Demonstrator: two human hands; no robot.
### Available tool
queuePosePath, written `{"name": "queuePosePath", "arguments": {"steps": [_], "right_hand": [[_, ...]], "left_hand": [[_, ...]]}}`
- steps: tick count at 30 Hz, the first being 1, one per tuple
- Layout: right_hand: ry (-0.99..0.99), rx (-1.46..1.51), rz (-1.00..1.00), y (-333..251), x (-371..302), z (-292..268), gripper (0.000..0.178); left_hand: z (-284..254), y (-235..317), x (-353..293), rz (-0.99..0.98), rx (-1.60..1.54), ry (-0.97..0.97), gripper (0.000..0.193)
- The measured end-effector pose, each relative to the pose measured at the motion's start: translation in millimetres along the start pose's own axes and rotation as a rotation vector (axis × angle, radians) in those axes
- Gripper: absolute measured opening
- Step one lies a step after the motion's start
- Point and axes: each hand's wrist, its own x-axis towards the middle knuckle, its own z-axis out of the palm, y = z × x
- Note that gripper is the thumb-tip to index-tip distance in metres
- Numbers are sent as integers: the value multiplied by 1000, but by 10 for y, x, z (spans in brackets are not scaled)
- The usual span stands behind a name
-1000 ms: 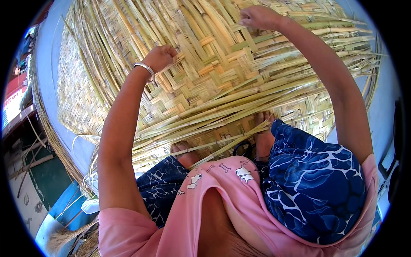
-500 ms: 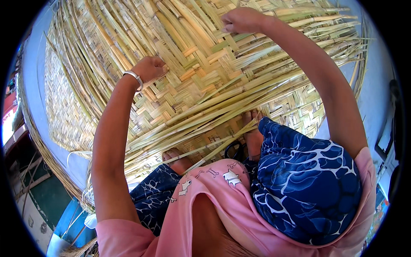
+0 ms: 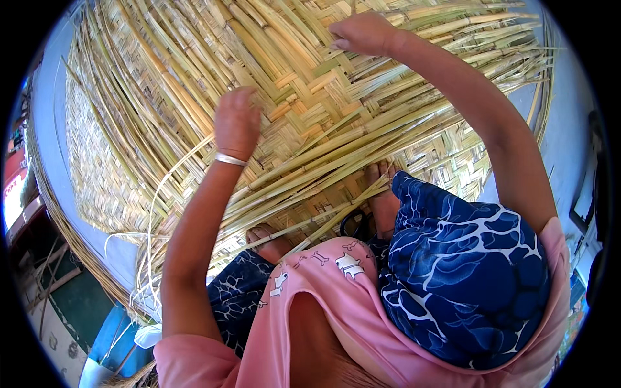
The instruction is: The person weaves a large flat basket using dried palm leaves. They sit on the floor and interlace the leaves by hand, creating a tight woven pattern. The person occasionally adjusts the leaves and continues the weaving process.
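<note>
A large mat (image 3: 97, 149) woven from flat straw-coloured strips spreads before me. Long loose strips (image 3: 171, 71) fan out from its weave on the far side, and another bundle (image 3: 336, 152) runs across the near side. Over the weave, left of the middle, is my left hand (image 3: 238, 123), with a metal bangle (image 3: 231, 159) at the wrist; its fingers are smeared by motion. A thin pale strip (image 3: 173, 169) curves up beside that wrist. Farther off, my right hand (image 3: 362, 33) is closed, fingers pinched low at the strips; what they hold is hidden.
My bare feet (image 3: 268, 239) rest on the mat's near part, under the bundle. Blue-grey floor (image 3: 48, 123) borders the mat. Long thin canes (image 3: 61, 220) curve along the left. A blue container (image 3: 116, 336) stands at the lower left.
My left hand has turned and shifted slightly right, its fingers now pointing away from me. A pale curved strip has come into sight beside that arm. My right hand has barely moved.
</note>
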Motion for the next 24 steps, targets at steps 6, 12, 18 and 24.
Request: {"name": "queuePosePath", "arguments": {"steps": [6, 12, 18, 24], "right_hand": [[-51, -19, 12, -123, 69, -111, 29], [-140, 65, 43, -86, 78, -114, 30], [-129, 110, 44, -84, -29, -105, 27], [-95, 108, 60, -72, -25, -45, 32]], "left_hand": [[417, 405, 107, -30, 199, -14, 49], [447, 462, 165, -5, 235, -52, 45], [451, 483, 150, 3, 221, -60, 44], [493, 500, -115, -37, 96, 52, 48]]}}
